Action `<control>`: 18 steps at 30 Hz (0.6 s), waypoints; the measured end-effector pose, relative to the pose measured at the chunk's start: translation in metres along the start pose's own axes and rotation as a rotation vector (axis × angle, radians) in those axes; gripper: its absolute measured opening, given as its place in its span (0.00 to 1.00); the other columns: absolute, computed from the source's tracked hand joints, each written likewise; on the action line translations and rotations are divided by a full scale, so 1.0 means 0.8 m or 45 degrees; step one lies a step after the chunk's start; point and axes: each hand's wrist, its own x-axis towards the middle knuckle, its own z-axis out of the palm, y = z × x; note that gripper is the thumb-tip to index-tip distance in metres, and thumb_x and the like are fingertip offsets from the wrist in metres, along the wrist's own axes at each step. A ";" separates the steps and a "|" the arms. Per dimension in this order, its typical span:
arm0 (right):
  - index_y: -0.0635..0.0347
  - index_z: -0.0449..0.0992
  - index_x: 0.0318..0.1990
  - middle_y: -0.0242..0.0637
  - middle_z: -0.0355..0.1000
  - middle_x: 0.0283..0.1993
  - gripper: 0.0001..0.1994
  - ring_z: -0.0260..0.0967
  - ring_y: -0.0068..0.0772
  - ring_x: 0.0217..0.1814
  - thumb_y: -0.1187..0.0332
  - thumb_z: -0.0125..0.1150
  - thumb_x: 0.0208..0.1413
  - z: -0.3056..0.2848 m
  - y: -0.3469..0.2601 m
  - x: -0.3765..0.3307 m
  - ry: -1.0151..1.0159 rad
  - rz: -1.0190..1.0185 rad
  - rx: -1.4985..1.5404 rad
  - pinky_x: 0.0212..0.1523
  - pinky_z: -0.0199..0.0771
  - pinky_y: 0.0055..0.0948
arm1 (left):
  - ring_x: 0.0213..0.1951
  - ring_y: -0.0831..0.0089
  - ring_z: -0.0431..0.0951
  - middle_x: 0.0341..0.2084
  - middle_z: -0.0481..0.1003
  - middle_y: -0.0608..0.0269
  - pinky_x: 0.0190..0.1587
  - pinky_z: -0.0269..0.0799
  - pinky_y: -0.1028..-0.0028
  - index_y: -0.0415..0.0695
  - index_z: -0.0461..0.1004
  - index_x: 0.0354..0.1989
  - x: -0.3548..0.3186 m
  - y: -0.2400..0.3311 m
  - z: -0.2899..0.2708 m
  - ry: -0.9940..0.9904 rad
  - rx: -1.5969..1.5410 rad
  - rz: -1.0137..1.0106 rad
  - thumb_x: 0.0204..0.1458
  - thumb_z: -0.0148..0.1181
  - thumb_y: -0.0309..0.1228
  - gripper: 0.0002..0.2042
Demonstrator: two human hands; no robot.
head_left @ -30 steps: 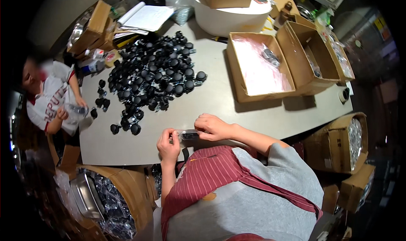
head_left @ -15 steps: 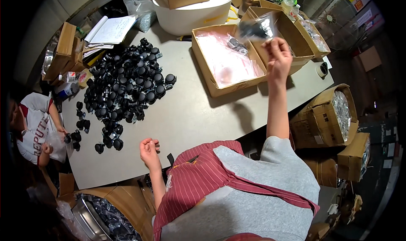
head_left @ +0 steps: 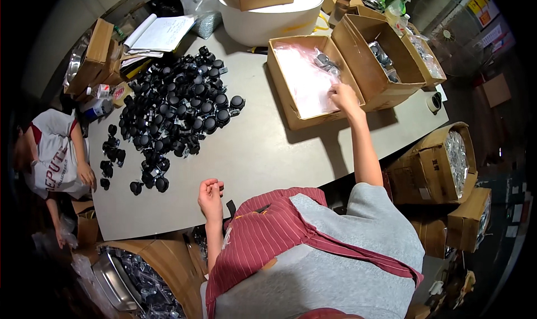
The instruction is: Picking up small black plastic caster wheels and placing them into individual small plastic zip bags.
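Observation:
My right hand [head_left: 342, 97] reaches across the grey table [head_left: 268, 156] into an open cardboard box [head_left: 291, 116], fingertips on the pink plastic bags [head_left: 305, 75] lying in it; whether it grips one is hidden. A small bagged black part [head_left: 323, 60] lies at the box's far end. My left hand [head_left: 211, 193] rests at the table's near edge, fingers curled, holding nothing. A heap of black round knobs [head_left: 179, 112] covers the table's left half, apart from both hands.
A second open box [head_left: 363, 73] with bagged parts stands right of the first. A white round tub [head_left: 268, 22] sits at the back. Another person [head_left: 56, 156] is at the table's left end. Cartons [head_left: 442, 162] stand on the floor right, and a bin of bagged parts [head_left: 140, 280] lower left.
My hands, together on a small bag a second ago, parted. My right hand carried the bagged part over the far boxes, then dropped to the pink bags without it. My left hand stayed near.

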 end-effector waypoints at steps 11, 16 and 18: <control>0.62 0.76 0.36 0.45 0.75 0.47 0.11 0.73 0.50 0.52 0.76 0.69 0.44 -0.026 -0.223 -0.161 0.272 -1.354 0.503 0.54 0.73 0.47 | 0.59 0.72 0.71 0.58 0.72 0.60 0.59 0.67 0.71 0.39 0.61 0.67 0.012 0.097 0.069 -0.503 -0.394 0.182 0.60 0.65 0.41 0.31; 0.61 0.79 0.45 0.45 0.71 0.61 0.13 0.66 0.52 0.67 0.72 0.68 0.50 0.019 -0.275 -0.192 -0.288 -1.619 0.835 0.66 0.65 0.48 | 0.53 0.73 0.77 0.51 0.77 0.59 0.55 0.71 0.74 0.37 0.63 0.67 0.017 0.122 0.062 -0.617 -0.656 0.004 0.67 0.52 0.34 0.23; 0.58 0.80 0.51 0.47 0.68 0.67 0.17 0.66 0.54 0.67 0.69 0.68 0.53 0.040 -0.273 -0.179 -0.433 -1.272 1.036 0.67 0.65 0.47 | 0.49 0.73 0.80 0.48 0.79 0.58 0.52 0.74 0.74 0.36 0.64 0.66 0.014 0.117 0.048 -0.539 -0.704 -0.033 0.67 0.49 0.31 0.21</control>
